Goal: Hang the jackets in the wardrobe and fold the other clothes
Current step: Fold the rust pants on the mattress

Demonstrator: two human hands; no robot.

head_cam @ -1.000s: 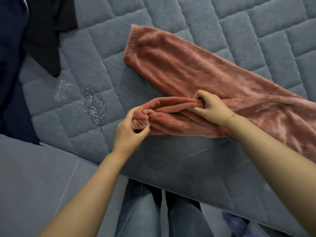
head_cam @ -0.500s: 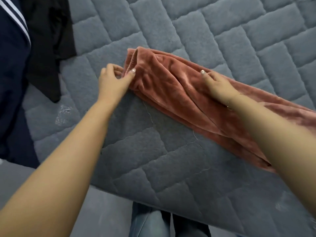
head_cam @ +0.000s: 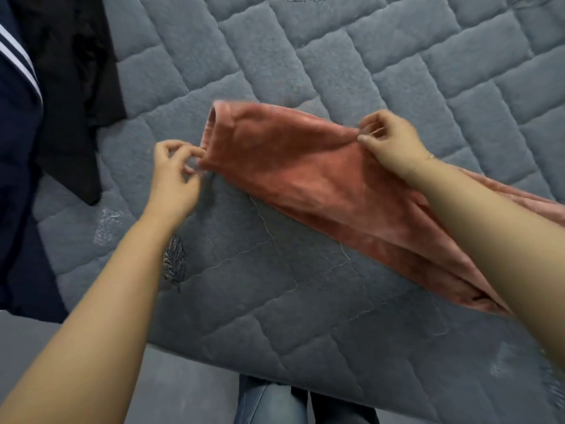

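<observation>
A pink fleece garment [head_cam: 305, 175] lies across the grey quilted bed [head_cam: 397, 56], running from the middle of the frame down toward the right edge. It is folded lengthwise into a long band, with its ribbed cuff end at the centre left and the rest passing under the right forearm toward the lower right.

The left hand [head_cam: 174, 175] sits just left of the cuff end, at the centre left of the frame. Its fingers are curled and the fingertips [head_cam: 198, 154] pinch the lower corner of the cuff, right at the fabric's edge.

The right hand [head_cam: 388, 139] is at the upper right of the centre, on the garment's far edge. Its thumb and fingers are curled together and nip a small ridge of the pink fabric, which rises slightly toward the pinch. The two hands are well apart, with the cuff end of the garment stretched between them.

In the upper left of the frame a black garment [head_cam: 76, 87] lies on the bed, and beside it at the far left edge a navy garment [head_cam: 15, 148] with white stripes. Both are well apart from the pink one. At the bottom centre, jeans [head_cam: 269, 402] show below the bed's edge, over grey floor [head_cam: 183, 393].
</observation>
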